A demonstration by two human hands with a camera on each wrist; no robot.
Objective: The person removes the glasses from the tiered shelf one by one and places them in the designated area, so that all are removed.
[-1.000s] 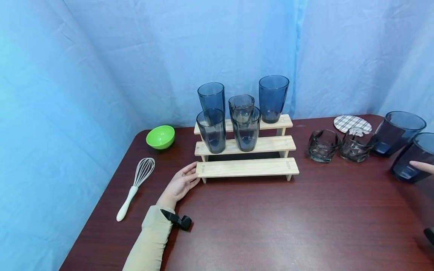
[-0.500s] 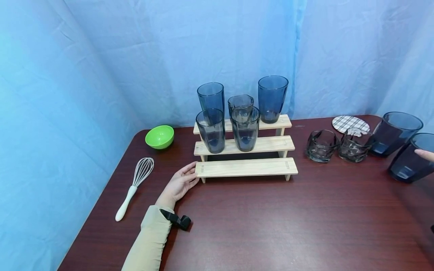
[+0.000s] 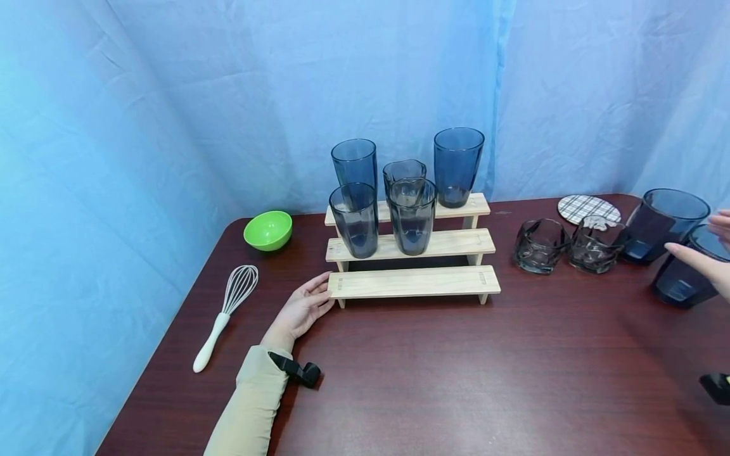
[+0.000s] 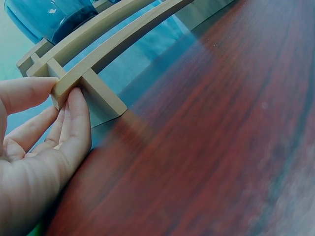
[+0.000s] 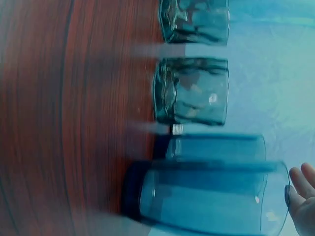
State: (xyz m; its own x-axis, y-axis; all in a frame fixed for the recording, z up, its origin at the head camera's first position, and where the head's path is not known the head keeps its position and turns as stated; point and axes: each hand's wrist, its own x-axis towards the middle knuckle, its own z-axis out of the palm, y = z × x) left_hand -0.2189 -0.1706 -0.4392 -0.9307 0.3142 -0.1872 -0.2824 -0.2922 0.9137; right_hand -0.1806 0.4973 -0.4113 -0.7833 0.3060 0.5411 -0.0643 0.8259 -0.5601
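Note:
My left hand (image 3: 305,307) lies on the table at the left end of a three-step wooden rack (image 3: 413,283). In the left wrist view the thumb rests against the end of the lowest step (image 4: 93,66) and the straight fingers (image 4: 74,123) touch its leg. My right hand (image 3: 707,263) enters at the far right, fingers stretched out over the rim of a dark blue glass (image 3: 678,288). The right wrist view shows that glass (image 5: 206,196) large and blurred, with the fingertips (image 5: 302,189) beside its rim, not closed around it.
The rack holds three glasses on its top step (image 3: 458,166) and two on the middle step (image 3: 412,218). Right of it stand two short clear glasses (image 3: 538,247), another blue glass (image 3: 661,225) and a plaid coaster (image 3: 587,208). A green bowl (image 3: 268,230) and whisk (image 3: 225,316) lie left.
My right hand has come further into view from the right edge, rising and spreading its fingers over the near blue glass. The left hand has stayed at the rack's end.

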